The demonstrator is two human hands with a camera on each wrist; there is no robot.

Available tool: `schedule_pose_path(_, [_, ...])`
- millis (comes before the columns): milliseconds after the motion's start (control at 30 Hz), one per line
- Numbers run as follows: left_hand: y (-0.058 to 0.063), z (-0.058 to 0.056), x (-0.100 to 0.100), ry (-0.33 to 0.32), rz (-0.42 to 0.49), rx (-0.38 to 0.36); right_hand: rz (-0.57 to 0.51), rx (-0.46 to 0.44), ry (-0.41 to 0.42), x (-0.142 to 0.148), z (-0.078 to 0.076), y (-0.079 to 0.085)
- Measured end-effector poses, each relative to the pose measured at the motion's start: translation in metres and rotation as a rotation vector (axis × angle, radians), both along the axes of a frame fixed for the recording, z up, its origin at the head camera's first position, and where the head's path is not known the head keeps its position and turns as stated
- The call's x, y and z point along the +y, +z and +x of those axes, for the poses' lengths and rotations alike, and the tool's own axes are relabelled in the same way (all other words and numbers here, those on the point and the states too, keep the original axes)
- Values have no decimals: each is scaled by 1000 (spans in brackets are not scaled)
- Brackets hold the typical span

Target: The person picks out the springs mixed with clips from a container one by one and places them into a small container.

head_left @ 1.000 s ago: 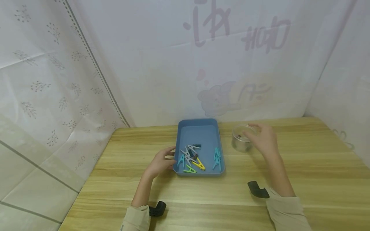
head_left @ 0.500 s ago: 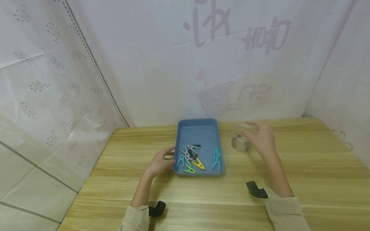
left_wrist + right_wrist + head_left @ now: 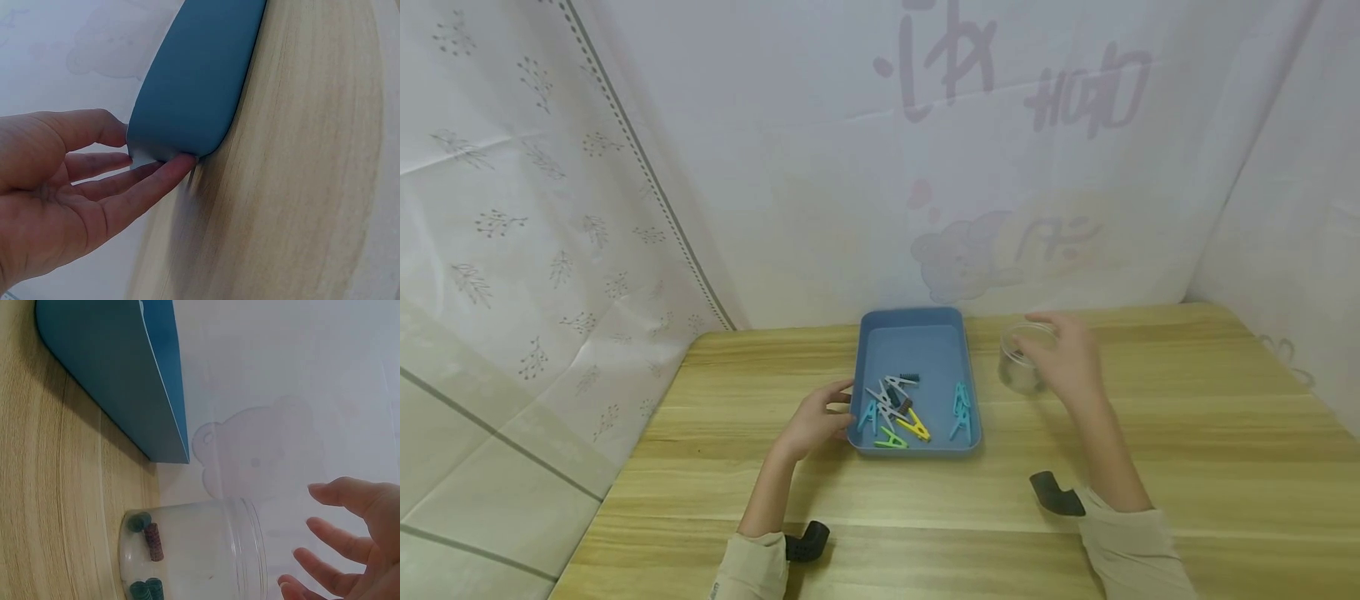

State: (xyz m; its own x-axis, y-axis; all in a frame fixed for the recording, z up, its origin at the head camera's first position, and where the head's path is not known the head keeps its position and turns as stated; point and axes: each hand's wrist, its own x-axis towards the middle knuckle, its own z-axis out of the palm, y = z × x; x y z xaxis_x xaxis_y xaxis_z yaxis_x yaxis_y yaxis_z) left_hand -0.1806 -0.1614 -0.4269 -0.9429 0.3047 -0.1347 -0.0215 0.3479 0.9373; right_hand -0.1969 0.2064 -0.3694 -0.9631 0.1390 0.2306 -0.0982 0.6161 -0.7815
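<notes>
In the head view my left hand touches the left side of a blue tray. The left wrist view has its fingertips against the tray's outer wall. Inside the tray lie clothespins in grey, yellow, green and teal, with a yellow clothespin near the front, and a few small dark ridged cylinders. My right hand hovers at the mouth of a clear round jar. Its fingers are spread and hold nothing in the right wrist view. Green and reddish-brown ridged cylinders lie at the jar's bottom.
The tray and jar stand side by side on a wood-grain table, near its back edge. A pale printed curtain hangs right behind them, and more curtain closes off both sides.
My right hand has shifted a little to the left, over the jar's mouth. The left hand, the tray and its contents stay as they were.
</notes>
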Motion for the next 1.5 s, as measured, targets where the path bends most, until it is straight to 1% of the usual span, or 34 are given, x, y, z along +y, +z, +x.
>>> schedule_pose_path(200, [0, -1, 0, 7, -9, -4, 8, 14, -6, -9, 0, 0])
schedule_pose_path(333, [2, 1, 0, 4, -3, -15, 15, 22, 0, -15, 1, 1])
schedule_pose_path(567, [3, 2, 0, -25, -18, 29, 43, 48, 18, -25, 0, -2])
schedule_pose_path(700, [2, 1, 0, -13, -7, 10, 28, 50, 40, -31, 0, -6])
schedule_pose_path(767, [3, 1, 0, -9, -5, 0, 24, 67, 47, -34, 0, -8])
schedule_pose_path(900, [3, 1, 0, -12, -8, -2, 22, 78, 56, -41, -2, -12])
schedule_pose_path(1067, [3, 1, 0, -12, -7, -5, -2, 13, 84, -50, -4, -13])
schedule_pose_path(1167, [2, 0, 1, -12, -1, -10, 2, -32, 90, -53, -4, -13])
schedule_pose_path(1333, [2, 0, 1, -16, 11, -17, -40, -115, 114, -58, -4, -14])
schedule_pose_path(1500, [2, 0, 0, -21, 18, -16, -29, -137, 123, -63, -4, -14])
